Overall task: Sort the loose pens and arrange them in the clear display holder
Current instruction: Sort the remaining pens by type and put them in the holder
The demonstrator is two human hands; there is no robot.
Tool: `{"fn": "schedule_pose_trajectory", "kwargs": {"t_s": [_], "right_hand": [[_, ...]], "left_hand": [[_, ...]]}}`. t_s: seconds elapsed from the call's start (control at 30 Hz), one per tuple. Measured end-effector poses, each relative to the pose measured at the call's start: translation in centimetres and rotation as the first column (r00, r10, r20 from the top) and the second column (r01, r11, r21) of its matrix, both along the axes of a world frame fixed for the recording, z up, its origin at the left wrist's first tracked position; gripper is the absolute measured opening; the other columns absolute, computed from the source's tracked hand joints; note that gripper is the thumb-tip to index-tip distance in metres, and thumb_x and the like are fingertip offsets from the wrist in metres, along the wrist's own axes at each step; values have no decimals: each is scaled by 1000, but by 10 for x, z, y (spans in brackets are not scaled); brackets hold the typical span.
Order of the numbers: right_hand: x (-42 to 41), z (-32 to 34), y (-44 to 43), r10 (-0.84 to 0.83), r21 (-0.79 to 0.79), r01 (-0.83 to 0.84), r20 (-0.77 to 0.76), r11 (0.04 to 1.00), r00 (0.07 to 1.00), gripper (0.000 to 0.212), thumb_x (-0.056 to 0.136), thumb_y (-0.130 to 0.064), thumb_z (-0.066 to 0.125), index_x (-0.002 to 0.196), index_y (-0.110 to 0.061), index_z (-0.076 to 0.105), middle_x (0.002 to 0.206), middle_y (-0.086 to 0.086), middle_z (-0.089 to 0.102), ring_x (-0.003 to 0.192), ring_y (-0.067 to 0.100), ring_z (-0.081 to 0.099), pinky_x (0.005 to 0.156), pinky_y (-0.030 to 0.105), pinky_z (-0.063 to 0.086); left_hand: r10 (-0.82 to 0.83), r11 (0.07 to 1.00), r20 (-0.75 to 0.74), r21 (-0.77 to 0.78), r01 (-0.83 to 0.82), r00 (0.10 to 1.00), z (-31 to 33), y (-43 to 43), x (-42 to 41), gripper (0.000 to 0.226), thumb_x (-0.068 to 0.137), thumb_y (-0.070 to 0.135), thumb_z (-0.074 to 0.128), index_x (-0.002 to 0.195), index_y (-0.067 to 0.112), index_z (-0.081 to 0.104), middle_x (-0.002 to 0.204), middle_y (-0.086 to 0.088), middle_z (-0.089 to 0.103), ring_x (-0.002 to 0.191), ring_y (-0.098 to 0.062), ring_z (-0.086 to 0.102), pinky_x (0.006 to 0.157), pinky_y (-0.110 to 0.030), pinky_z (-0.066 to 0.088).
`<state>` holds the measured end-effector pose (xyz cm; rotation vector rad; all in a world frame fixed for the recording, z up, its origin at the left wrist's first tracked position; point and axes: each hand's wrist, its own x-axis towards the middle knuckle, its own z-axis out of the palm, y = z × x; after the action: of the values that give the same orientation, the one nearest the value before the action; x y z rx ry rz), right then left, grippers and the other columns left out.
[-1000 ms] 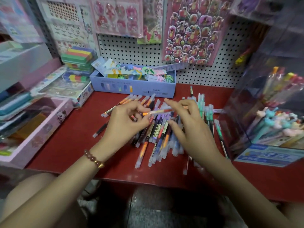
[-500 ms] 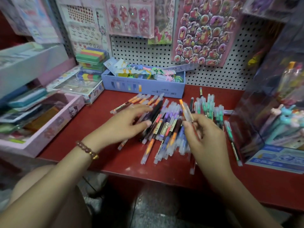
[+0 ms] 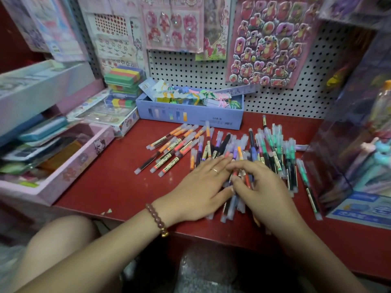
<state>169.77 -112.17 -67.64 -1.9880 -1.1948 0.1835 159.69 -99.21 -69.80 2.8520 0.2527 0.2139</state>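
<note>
While left hand (image 3: 203, 187) lies flat, right hand (image 3: 264, 187) pinches pens (image 3: 251, 144), lengthwise mostly near-far.

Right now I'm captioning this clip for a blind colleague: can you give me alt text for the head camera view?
Two bare hands rest on a heap of loose pens on a red shelf: the left hand lies flat and the right hand has its fingers curled among the pens. A blue box stands behind the heap, and a clear display holder stands at the right.

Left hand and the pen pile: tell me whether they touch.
Touching. Head view: left hand lies flat on the pen pile, pens emerging beneath it.
</note>
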Motion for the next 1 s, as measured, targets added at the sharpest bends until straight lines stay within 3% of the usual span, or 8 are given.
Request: {"fn": "schedule_pose_trajectory", "kwargs": {"t_s": [0.2, 0.3, 0.4, 0.5, 0.63, 0.73, 0.83, 1.0], "right_hand": [[9, 5, -7, -38, -130, 54, 125, 990, 991, 27, 86, -33, 61, 112, -39, 61, 95, -6, 54, 86, 13, 57, 75, 32, 47], [8, 6, -7, -24, -199, 70, 224, 978, 974, 29, 89, -36, 58, 118, -39, 58, 92, -9, 46, 79, 12, 56, 68, 30, 46], [7, 7, -9, -25, -208, 77, 240, 975, 970, 29, 91, -39, 56, 120, -39, 56, 92, -11, 43, 76, 10, 54, 65, 28, 44], [7, 6, -9, -21, -217, 78, 253, 973, 967, 30, 92, -40, 54, 122, -40, 54, 91, -12, 41, 73, 9, 54, 60, 25, 43], [9, 4, -9, -11, -216, 73, 275, 974, 961, 30, 93, -40, 53, 123, -40, 53, 87, -13, 35, 65, 3, 47, 52, 14, 33], [9, 3, -9, -4, -213, 67, 286, 975, 958, 31, 93, -39, 53, 124, -39, 53, 88, -13, 36, 63, 2, 46, 50, 13, 31], [10, 1, -8, -3, -210, 67, 290, 975, 957, 31, 93, -38, 54, 124, -38, 53, 90, -14, 37, 64, 3, 47, 51, 15, 34], [9, 1, -9, 7, -200, 58, 308, 978, 951, 31, 94, -35, 53, 125, -35, 53, 93, -13, 40, 64, 5, 49, 53, 20, 41]], "left_hand": [[8, 994, 70, -110, 0, 997, 3, -8, 3, 51, 101, 33, 28, 149, 17, 22, 158, 2, 12, 145, -7, 1, 118, -24, 0], [62, 970, 96, -239, -37, 993, 11, 0, -3, 49, 98, 11, 36, 146, 20, 33, 155, 6, 23, 143, -4, 12, 115, -18, 8], [97, 978, 98, -195, -76, 990, 13, 13, -7, 66, 81, -8, 44, 140, 23, 43, 149, 9, 36, 138, -4, 26, 111, -14, 17], [129, 981, 145, -164, -105, 981, 15, 23, -7, 60, 78, -7, 54, 130, 22, 55, 140, 10, 49, 127, -7, 44, 105, -18, 34], [233, 944, 251, -290, -157, 940, 14, 28, -7, 42, 77, -5, 62, 113, 17, 67, 117, 5, 65, 104, -10, 61, 91, -26, 51], [389, 875, 353, -431, -221, 851, 18, 29, -8, 31, 78, -7, 62, 100, 13, 70, 101, 3, 69, 95, -7, 64, 89, -19, 51], [522, 782, 450, -592, -195, 725, 27, 35, -11, 25, 76, -8, 65, 82, 16, 71, 88, 1, 72, 82, -6, 67, 78, -15, 52], [639, 695, 521, -706, -135, 567, 34, 44, -12, 28, 81, -3, 64, 76, 23, 66, 81, 3, 71, 69, -10, 64, 66, -22, 50]]}}
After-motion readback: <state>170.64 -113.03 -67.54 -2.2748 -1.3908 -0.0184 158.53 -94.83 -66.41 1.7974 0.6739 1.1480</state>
